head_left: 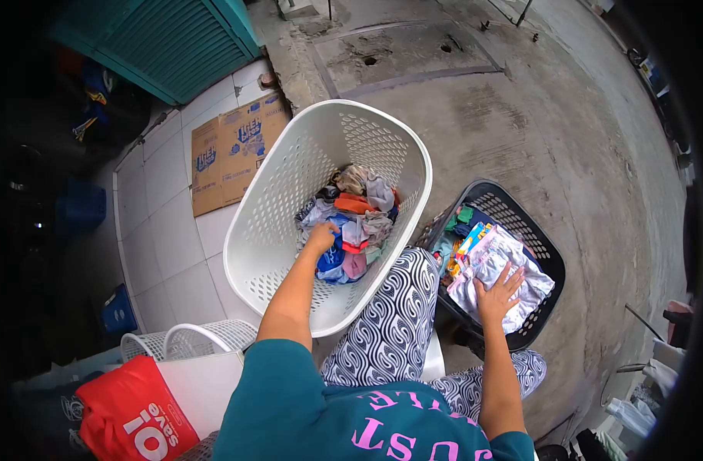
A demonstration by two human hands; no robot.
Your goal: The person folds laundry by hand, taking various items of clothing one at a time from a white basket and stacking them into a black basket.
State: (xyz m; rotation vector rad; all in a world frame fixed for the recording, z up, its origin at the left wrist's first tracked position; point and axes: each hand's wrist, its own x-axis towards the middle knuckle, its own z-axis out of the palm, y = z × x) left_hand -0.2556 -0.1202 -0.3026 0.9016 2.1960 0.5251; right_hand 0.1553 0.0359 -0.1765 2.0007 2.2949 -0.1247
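Note:
Inside the tall white laundry basket [268,201], my left hand [320,237] is down at the heap of clothes, its fingers bent onto a blue garment [332,256]. Around it lie an orange cloth [354,203], a grey cloth [380,192] and other mixed pieces. My right hand [499,296] rests flat with fingers spread on a white garment [493,260] in the black laundry basket [541,244]. Beside that garment, colourful printed clothes [451,250] show at the left of the black basket. The fingertips of my left hand are partly hidden by cloth.
Flattened cardboard [232,154] lies on white tiles left of the white basket. A red bag [140,411] and white perforated baskets [213,336] stand at lower left. A teal louvred door [163,46] is at upper left. Concrete ground [474,131] extends ahead; more cloths [636,415] lie lower right.

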